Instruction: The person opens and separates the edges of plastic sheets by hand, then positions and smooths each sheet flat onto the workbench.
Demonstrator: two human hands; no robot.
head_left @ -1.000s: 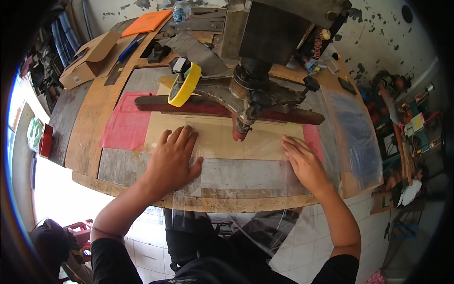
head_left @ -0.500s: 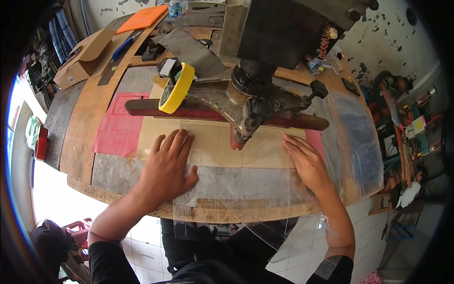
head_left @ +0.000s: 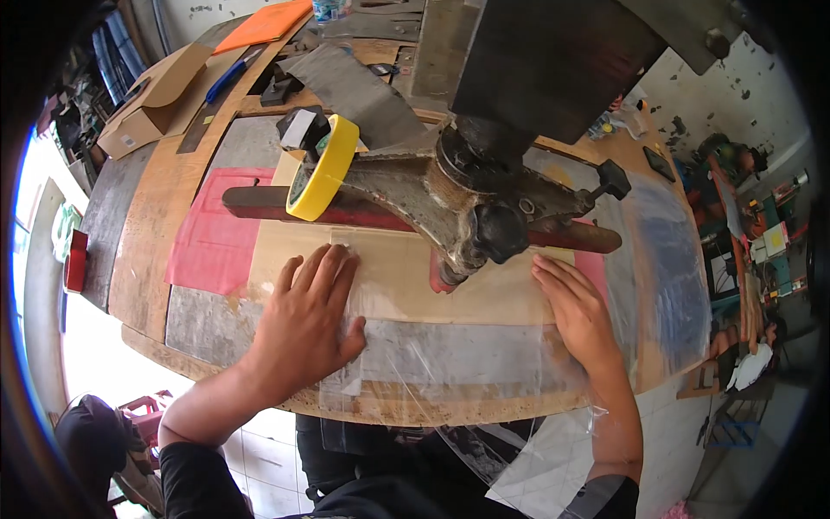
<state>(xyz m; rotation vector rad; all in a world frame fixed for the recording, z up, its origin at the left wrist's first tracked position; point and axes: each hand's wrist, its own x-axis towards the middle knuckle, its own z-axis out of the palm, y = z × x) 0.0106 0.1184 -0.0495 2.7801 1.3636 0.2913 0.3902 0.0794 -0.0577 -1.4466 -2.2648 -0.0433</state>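
Observation:
My left hand (head_left: 309, 307) lies flat, fingers stretched out, on the left part of a clear plastic sheet (head_left: 415, 363). The sheet spreads over a tan board (head_left: 398, 281) and hangs past the table's front edge. Flat along the sheet's right side rests my right hand (head_left: 577, 311), its fingers straight and close together. Just beyond my fingertips, a long dark red bar (head_left: 259, 204) crosses above the board. It belongs to a heavy metal machine head (head_left: 467, 186) with black knobs. A roll of yellow tape (head_left: 327, 169) hangs on the machine's left arm.
A pink sheet (head_left: 207, 238) shows left of the board. Farther back are a cardboard box (head_left: 156, 99), a blue cutter (head_left: 229, 76), an orange folder (head_left: 264, 24) and a grey sheet (head_left: 354, 95). A phone (head_left: 659, 163) sits at right; a person is beyond.
The camera view has shifted slightly, so the machine head appears larger and lower to the right. Both hands keep nearly the same flat pose on the sheet.

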